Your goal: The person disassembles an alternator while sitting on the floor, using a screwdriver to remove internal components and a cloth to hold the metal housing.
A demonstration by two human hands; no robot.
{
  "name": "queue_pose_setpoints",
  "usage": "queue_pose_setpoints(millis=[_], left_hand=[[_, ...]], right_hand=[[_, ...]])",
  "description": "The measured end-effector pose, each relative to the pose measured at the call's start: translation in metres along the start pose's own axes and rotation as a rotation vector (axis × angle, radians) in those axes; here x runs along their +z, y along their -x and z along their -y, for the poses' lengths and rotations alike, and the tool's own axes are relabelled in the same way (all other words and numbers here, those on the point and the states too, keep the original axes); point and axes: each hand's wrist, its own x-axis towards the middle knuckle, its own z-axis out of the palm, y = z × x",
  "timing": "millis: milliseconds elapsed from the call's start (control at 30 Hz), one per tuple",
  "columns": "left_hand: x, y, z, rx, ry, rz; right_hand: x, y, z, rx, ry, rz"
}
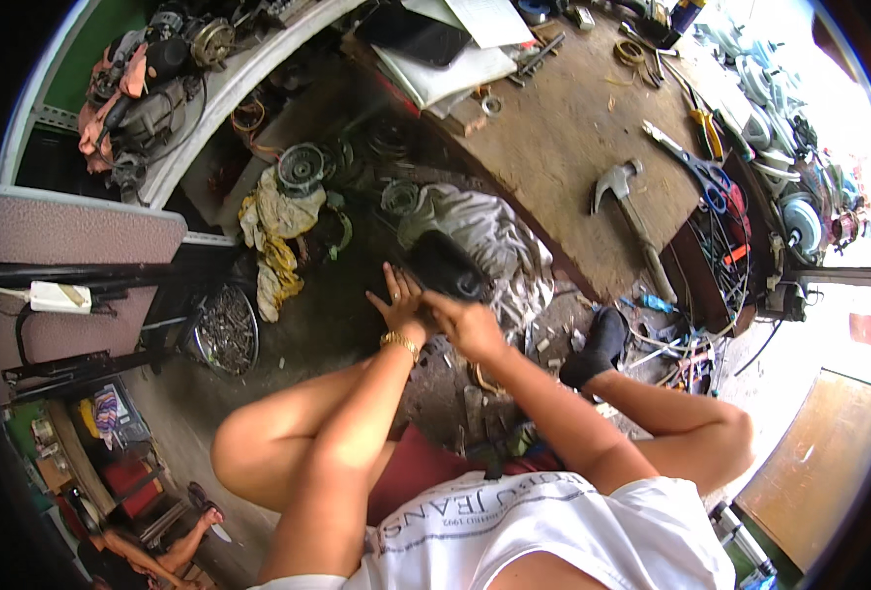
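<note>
My left hand (401,303) has its fingers spread over the dark work area and wears a ring and a gold bracelet (400,342). Right beside it, my right hand (468,326) is curled closed near the left wrist. Whatever its fingers hold, if anything, is hidden in the dark gap between the hands. Just beyond both hands is a smooth, black, rounded object (445,265), lying against a crumpled grey cloth (489,241). Its kind cannot be made out.
On the wooden bench (543,128) at right lie a claw hammer (632,216), blue-handled scissors (701,172) and a black phone (414,34). A metal bowl of small parts (225,332) stands left, near a stained yellow-white rag (276,236) and a round metal motor part (300,167). Debris litters the floor.
</note>
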Motion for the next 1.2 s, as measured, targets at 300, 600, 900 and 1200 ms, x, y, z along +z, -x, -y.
queue_pose_setpoints(millis=[300, 600, 900, 1200], left_hand=[[-0.04, 0.015, -0.007, -0.066, 0.113, 0.185], [-0.045, 0.019, 0.008, -0.075, 0.093, 0.164], [-0.042, 0.001, 0.002, -0.041, 0.075, 0.128], [-0.029, 0.021, 0.013, -0.078, 0.125, 0.108]], right_hand=[[-0.039, 0.054, -0.013, 0.059, -0.174, -0.038], [-0.029, 0.051, 0.012, 0.043, -0.15, -0.036], [0.0, -0.015, 0.005, 0.067, -0.145, -0.087], [-0.042, 0.072, 0.01, 0.027, -0.164, -0.018]])
